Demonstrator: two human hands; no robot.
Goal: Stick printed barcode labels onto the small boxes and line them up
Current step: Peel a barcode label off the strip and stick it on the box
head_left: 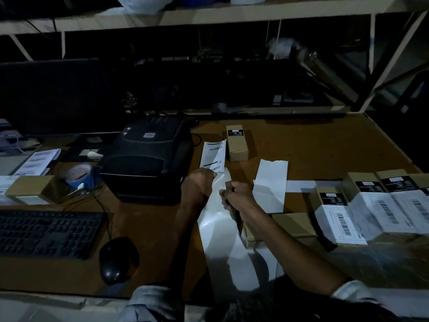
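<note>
My left hand (198, 182) pinches the lower end of a strip of printed barcode labels (213, 155) that rises toward the back. My right hand (236, 194) pinches the glossy white backing strip (218, 231), which trails down over the table's front edge. A single small brown box (237, 142) with a black label stands just behind the strip. Under my right forearm lies another brown box (293, 225). At the right, several labelled boxes (371, 205) sit side by side in a row.
A black label printer (148, 159) stands left of my hands. Nearer lie a keyboard (48, 233) and a mouse (118, 259). A blue tape roll (77, 175) and a brown box (30, 192) sit at the left. Loose backing paper (270, 184) lies in the middle.
</note>
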